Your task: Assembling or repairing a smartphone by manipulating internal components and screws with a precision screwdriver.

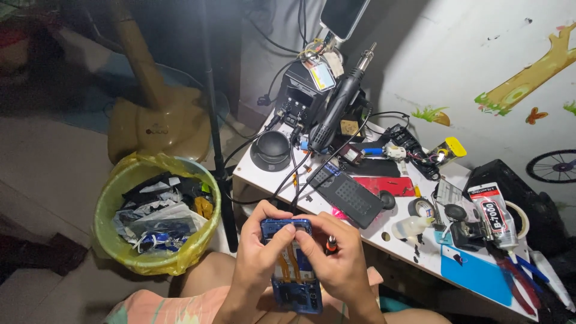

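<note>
I hold an opened blue smartphone (pixel 295 287) over my lap, its back cover off and orange ribbon cables showing inside. My left hand (pixel 259 255) grips the phone's left side, thumb pressed near its upper edge. My right hand (pixel 336 257) clasps the right side, fingers pressing on the upper inner part, and also holds a small screwdriver (pixel 330 245) with a dark and orange handle. Both hands touch each other over the phone's top.
A white workbench (pixel 420 252) at right carries a hot-air rework station (pixel 306 90) with its handle (pixel 339 102), a black heating pad (pixel 348 195), a round black speaker (pixel 273 150), a glue tube (pixel 495 216), tape rolls, a blue mat (pixel 477 273). A bin with yellow liner (pixel 157 210) stands left.
</note>
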